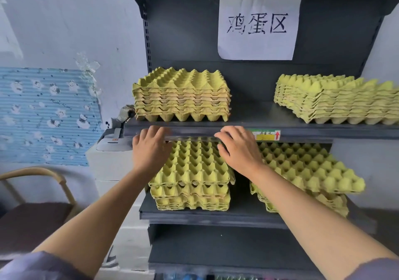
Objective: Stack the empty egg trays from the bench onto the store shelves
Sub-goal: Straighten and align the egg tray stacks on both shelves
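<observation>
Yellow-green egg trays fill a dark grey shelf unit. On the lower shelf (pixel 194 216) stands a left stack (pixel 191 182). My left hand (pixel 151 148) rests on its left side and my right hand (pixel 237 148) on its right side, fingers spread over the top tray's back part, under the upper shelf's front lip. I cannot tell whether the hands grip the top tray or only touch it. A second, skewed stack (pixel 306 171) sits to the right. The upper shelf (pixel 248 115) carries two more stacks, one at the left (pixel 181 95) and one at the right (pixel 336 100).
A white paper sign (pixel 258 28) hangs on the shelf's back panel. A price label (pixel 266 135) sits on the upper shelf's lip. Left of the shelves stands a white box with a small grey device (pixel 112 137), and a chair (pixel 36 212) is at lower left.
</observation>
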`<state>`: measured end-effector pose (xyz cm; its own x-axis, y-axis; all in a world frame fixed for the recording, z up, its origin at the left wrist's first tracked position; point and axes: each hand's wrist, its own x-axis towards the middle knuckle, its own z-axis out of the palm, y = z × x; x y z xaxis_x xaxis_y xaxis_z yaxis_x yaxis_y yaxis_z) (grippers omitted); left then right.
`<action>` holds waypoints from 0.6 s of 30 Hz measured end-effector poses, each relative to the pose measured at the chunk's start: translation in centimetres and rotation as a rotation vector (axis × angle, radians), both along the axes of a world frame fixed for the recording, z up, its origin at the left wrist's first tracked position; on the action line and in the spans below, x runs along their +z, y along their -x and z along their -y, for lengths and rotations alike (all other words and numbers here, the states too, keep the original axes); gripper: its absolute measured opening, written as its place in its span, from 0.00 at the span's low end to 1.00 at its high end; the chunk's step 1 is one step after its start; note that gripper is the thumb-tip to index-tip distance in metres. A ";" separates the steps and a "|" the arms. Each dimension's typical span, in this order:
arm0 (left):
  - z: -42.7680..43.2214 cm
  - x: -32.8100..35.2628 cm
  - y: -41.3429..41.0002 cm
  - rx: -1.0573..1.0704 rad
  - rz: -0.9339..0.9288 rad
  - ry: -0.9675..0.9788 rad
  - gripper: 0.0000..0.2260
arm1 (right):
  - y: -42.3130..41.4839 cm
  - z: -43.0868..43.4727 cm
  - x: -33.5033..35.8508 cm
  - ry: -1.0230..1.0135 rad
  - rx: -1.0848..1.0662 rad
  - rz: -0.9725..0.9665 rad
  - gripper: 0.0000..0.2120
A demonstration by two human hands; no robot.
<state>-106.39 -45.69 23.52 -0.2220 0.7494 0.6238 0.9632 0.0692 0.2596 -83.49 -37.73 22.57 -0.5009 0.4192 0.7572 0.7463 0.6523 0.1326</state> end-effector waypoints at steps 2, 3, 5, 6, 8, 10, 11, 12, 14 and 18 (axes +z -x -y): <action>0.2 -1.6 0.0 -0.054 -0.064 0.028 0.13 | 0.5 0.6 -1.7 0.045 0.035 0.050 0.15; 0.3 -2.4 0.1 -0.075 -0.087 0.039 0.13 | 0.8 0.8 -2.6 0.067 0.051 0.075 0.15; 0.0 -3.8 0.3 -0.113 -0.126 0.106 0.13 | 1.4 0.8 -4.1 0.102 0.071 0.116 0.13; -0.2 -4.5 0.5 -0.137 -0.149 0.154 0.14 | 1.7 0.7 -4.9 0.124 0.077 0.132 0.11; -1.1 -6.1 1.1 -0.190 -0.185 0.235 0.16 | 2.4 0.4 -6.3 0.192 0.068 0.170 0.12; -2.1 -7.6 1.8 -0.239 -0.185 0.287 0.16 | 3.2 0.0 -7.6 0.258 0.046 0.220 0.13; -2.6 -8.4 2.2 -0.250 -0.186 0.316 0.17 | 3.6 -0.2 -8.1 0.296 0.031 0.246 0.13; -3.1 -9.0 2.5 -0.253 -0.193 0.348 0.18 | 4.0 -0.3 -8.6 0.338 0.017 0.268 0.15; -4.1 -10.3 3.1 -0.258 -0.213 0.407 0.19 | 4.8 -0.7 -9.5 0.429 -0.029 0.309 0.18; -5.9 -12.5 4.1 -0.273 -0.290 0.489 0.24 | 5.9 -1.7 -11.2 0.555 -0.157 0.327 0.24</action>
